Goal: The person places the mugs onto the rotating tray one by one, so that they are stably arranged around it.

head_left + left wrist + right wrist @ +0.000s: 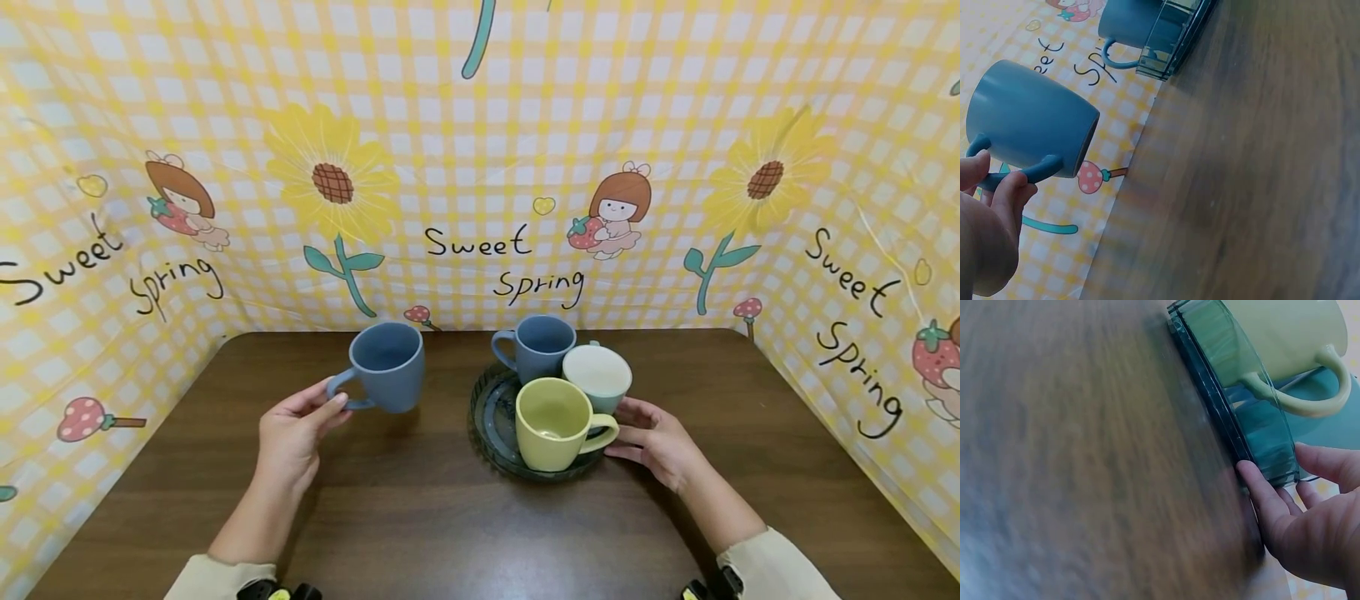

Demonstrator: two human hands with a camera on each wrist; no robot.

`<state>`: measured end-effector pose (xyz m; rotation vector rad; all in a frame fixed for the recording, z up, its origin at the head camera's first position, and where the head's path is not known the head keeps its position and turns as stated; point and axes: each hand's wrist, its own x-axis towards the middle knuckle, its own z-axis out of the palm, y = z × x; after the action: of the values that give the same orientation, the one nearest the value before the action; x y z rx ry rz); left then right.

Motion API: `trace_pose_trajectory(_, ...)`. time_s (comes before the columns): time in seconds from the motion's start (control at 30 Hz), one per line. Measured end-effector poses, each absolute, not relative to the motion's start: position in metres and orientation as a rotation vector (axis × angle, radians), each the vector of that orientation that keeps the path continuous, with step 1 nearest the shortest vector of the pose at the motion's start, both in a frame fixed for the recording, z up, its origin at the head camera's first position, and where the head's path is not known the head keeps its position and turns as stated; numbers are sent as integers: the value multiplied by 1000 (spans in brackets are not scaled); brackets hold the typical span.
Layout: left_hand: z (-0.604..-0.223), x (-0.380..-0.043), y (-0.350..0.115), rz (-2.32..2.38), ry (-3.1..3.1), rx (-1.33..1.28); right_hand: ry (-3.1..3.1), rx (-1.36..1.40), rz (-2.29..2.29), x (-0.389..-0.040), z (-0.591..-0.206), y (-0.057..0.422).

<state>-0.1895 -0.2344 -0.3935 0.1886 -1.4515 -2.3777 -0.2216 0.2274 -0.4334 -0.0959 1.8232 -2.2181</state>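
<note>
My left hand (296,437) pinches the handle of a blue mug (393,379), thumb on one side and fingers on the other. This mug is held upright above the table, left of a round dark green glass tray (491,429). On the tray stand a second blue mug (536,358) at the back, a pale mint mug (600,387) at the right and a yellow-green mug (543,433) in front. At the tray's right edge, my right hand (660,442) holds its clear side wall (1272,447), with one fingertip at the rim and another low near the base.
The brown wooden table (412,533) runs under everything. A yellow checked cloth (465,167) with printed sunflowers and lettering rises along the back and both sides. The yellow-green mug's handle (1329,403) points right, reaching over the tray rim.
</note>
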Motion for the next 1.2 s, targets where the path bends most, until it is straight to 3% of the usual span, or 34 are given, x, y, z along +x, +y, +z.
trace_pose_trajectory(1.2,-391,-198,-202,-2398,-1555,163,1816,-40,-2258,-208,-432,218)
